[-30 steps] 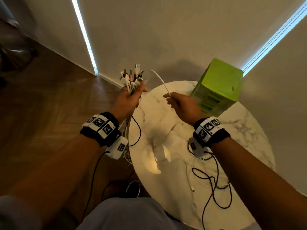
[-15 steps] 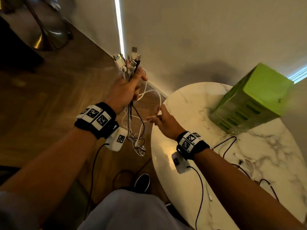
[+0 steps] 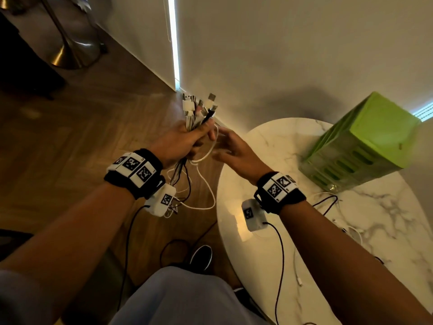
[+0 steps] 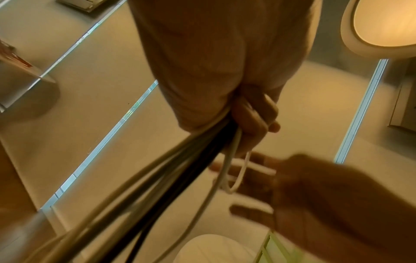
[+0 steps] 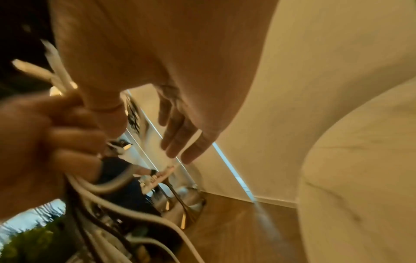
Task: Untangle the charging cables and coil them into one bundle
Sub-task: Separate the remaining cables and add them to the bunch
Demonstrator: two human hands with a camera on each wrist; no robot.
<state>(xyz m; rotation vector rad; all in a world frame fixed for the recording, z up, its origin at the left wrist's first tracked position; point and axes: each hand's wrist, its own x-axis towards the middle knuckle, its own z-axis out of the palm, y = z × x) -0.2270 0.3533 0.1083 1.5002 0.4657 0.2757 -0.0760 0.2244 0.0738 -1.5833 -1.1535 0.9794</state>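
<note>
My left hand [image 3: 187,139] grips a bunch of white and black charging cables [image 3: 199,111] in its fist, over the floor left of the table. Their plugs stick up above the fist and the cords [image 3: 201,181] hang below in loose loops. In the left wrist view the cords [image 4: 184,160] run down out of the curled fingers. My right hand [image 3: 230,146] is just right of the fist, fingers [image 5: 180,142] straight and spread, holding nothing. A white loop [image 3: 210,148] hangs between the two hands.
A round white marble table [image 3: 293,146] stands on the right, with a green plastic drawer box [image 3: 365,141] at its back and loose black and white cables [image 3: 346,226] lying on it. A wood floor, a wall and a metal lamp base [image 3: 70,50] lie to the left.
My right hand has let go of the white cable and moved up beside the left fist. The left hand still holds the bunch, and the view has swung left.
</note>
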